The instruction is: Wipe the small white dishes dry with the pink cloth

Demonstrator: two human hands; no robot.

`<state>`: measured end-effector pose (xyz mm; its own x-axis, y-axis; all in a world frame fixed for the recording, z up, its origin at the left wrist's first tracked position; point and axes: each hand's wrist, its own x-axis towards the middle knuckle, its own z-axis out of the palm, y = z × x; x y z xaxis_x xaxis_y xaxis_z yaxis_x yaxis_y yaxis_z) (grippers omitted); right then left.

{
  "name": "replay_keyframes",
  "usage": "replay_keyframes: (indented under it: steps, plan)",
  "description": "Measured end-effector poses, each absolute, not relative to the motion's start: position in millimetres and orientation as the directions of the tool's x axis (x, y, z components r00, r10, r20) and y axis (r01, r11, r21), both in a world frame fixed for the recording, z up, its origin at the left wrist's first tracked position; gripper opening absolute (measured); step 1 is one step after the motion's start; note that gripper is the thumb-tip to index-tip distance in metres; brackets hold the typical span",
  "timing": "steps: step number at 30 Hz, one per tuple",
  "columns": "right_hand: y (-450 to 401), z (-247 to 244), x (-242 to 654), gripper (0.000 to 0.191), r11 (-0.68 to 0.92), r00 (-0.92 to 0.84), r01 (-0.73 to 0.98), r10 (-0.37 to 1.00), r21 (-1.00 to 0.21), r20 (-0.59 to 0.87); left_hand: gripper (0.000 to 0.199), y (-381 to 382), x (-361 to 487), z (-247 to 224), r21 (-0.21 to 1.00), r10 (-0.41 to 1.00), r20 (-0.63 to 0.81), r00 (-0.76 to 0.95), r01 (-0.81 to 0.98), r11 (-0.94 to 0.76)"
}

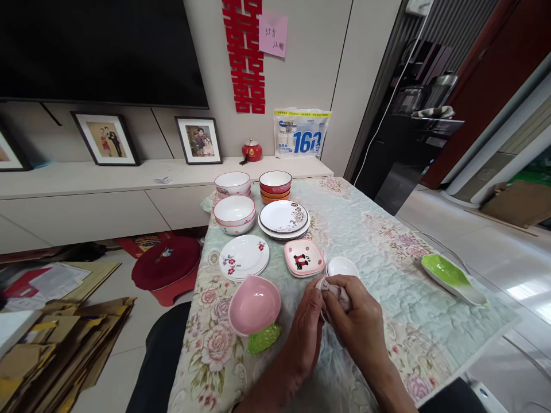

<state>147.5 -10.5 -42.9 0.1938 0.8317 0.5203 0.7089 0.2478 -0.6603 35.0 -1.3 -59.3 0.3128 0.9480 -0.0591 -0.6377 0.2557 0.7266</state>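
Note:
Near the front of the table my two hands come together. My left hand point(306, 321) is closed around a small white round dish point(319, 283), of which little more than the rim shows. A bunched pale pinkish cloth point(340, 291) is gripped in my right hand point(359, 312) and pressed against that dish. Just beyond my fingers stand stacked small white bowls point(343, 267), partly hidden by my right hand. Square pink plates point(304, 257) with a cartoon figure lie behind my left hand. To its left sits a pink peach-shaped bowl point(255, 305) with a green leaf.
White flowered plates point(244, 256), larger round plates point(284, 217), white bowls point(235, 211) and red and orange bowls point(275, 182) stand farther back. A green leaf-shaped dish point(451, 278) lies at the right. Beside the table are a red stool point(166, 264) and flattened cardboard point(81, 338).

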Motion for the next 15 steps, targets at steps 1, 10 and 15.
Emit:
replay_keyframes:
  steps: [1, 10, 15]
  plan:
    - [-9.7, -45.5, 146.6, 0.012, 0.267, 0.203, 0.727, 0.796, -0.632, 0.570, 0.044, -1.4, 36.5, -60.0, 0.712, 0.937, -0.037, 0.348, -0.649, 0.270]
    - [-11.7, -28.5, 153.9, 0.012, 0.354, -0.067, 0.513, 0.925, -0.782, 0.375, 0.044, 6.3, 33.2, -55.3, 0.650, 0.941, -0.033, 0.336, -0.708, 0.275]
    - [-14.3, -26.9, 155.1, 0.016, 0.409, -0.201, 0.622, 0.908, -0.668, 0.369, 0.048, 9.8, 30.5, -56.4, 0.745, 0.955, -0.073, 0.287, -0.620, 0.244]
